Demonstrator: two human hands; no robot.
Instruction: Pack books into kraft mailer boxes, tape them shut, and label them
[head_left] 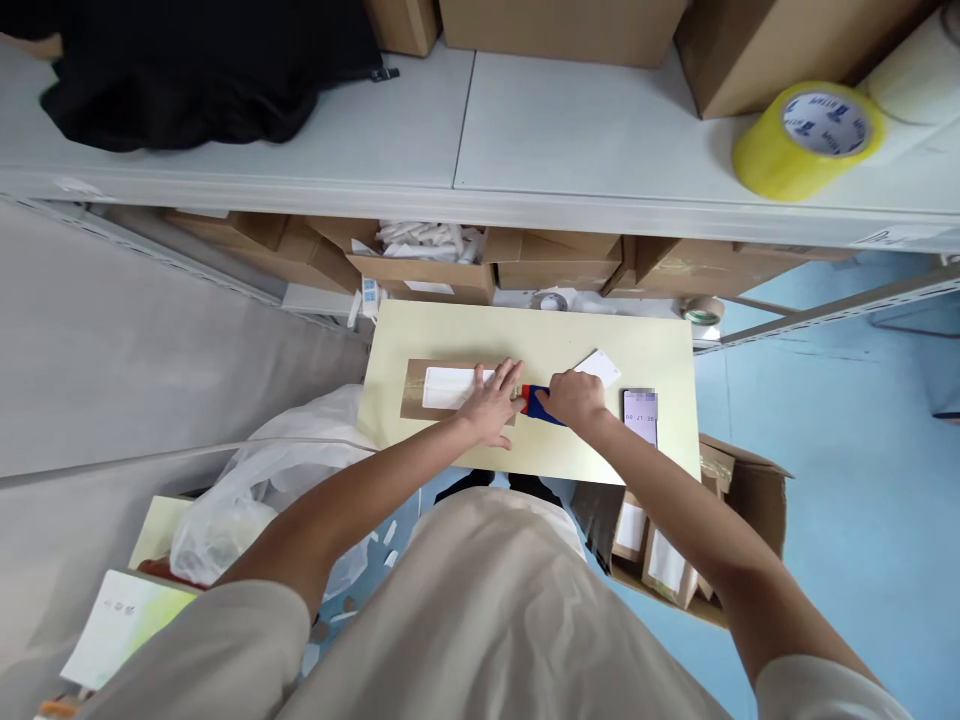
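Note:
A flat brown cardboard box (412,391) with a white label (448,388) on its top lies on the pale yellow table. My left hand (491,402) rests on the box's right part with its fingers spread, covering that end. Just to the right, my right hand (576,400) is closed around a blue tape dispenser (541,405) with a red end. That red end meets the box's right end beside my left thumb; whether it touches is hidden. Behind my right hand lies a white card or label sheet (600,367), partly covered by the hand.
A phone (640,415) lies on the table (540,335) at right. An open carton (757,510) with packed boxes stands below. Yellow tape (772,150) sits on the grey shelf (600,130) ahead, with cartons (427,278) underneath. A plastic bag (247,510) is at left.

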